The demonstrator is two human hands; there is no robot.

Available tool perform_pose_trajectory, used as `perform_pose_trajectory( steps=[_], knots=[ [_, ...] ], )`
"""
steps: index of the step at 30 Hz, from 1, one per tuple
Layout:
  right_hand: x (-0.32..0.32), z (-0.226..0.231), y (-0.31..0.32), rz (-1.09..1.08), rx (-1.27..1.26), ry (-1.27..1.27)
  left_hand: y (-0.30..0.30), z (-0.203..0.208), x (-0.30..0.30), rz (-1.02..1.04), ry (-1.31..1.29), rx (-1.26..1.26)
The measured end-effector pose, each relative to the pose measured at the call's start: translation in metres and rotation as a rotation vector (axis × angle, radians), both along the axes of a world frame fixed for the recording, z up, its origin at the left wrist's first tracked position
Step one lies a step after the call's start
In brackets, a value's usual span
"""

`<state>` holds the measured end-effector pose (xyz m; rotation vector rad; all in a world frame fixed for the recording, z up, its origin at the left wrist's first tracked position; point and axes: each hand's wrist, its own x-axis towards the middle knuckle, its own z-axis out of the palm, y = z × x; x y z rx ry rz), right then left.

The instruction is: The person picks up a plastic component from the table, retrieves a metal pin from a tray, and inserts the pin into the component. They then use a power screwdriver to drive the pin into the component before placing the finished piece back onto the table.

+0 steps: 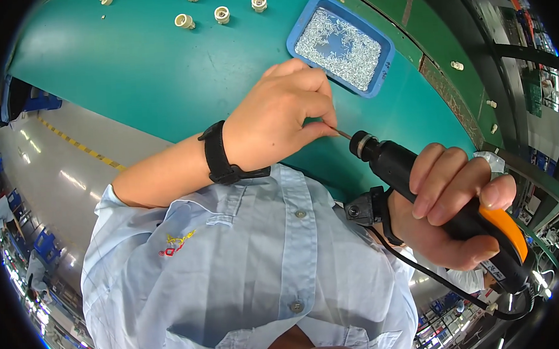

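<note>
My right hand (454, 201) is wrapped round a black and orange electric screwdriver (396, 164), its thin bit (344, 134) slanting up to the left. At the tip of that bit, the thumb and forefinger of my left hand (289, 115) are pinched together. Whatever lies between these fingertips is too small and hidden to make out. Just beyond my left hand, a blue tray (331, 47) holds many small silver screws or pins (365, 61). A black band sits on my left wrist, and a small dark device is strapped to my right wrist.
Several cream round fittings (222, 15) stand spread along the far part of the green table (131, 62). A raised green ledge (433, 62) with small cream pieces runs along the right. The screwdriver's black cable (437, 278) hangs at the lower right.
</note>
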<state>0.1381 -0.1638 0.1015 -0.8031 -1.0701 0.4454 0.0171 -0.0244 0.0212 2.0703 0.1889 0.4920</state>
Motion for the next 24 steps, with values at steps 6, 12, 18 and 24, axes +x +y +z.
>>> perform_pose_trajectory(
  steps=[6, 12, 18, 24],
  knots=[
    [0.000, 0.001, -0.003, 0.003, -0.008, -0.015, 0.001, -0.008, -0.002, -0.046, -0.031, -0.081],
    [0.001, 0.002, 0.000, 0.027, -0.032, -0.038, 0.002, -0.011, -0.003, -0.052, -0.045, -0.116],
    [0.004, -0.001, 0.003, 0.043, -0.090, -0.085, -0.001, -0.013, -0.002, -0.017, -0.016, -0.074],
    [0.001, -0.004, 0.002, 0.009, -0.081, -0.092, -0.005, -0.009, 0.000, -0.008, 0.015, 0.067]
  ],
)
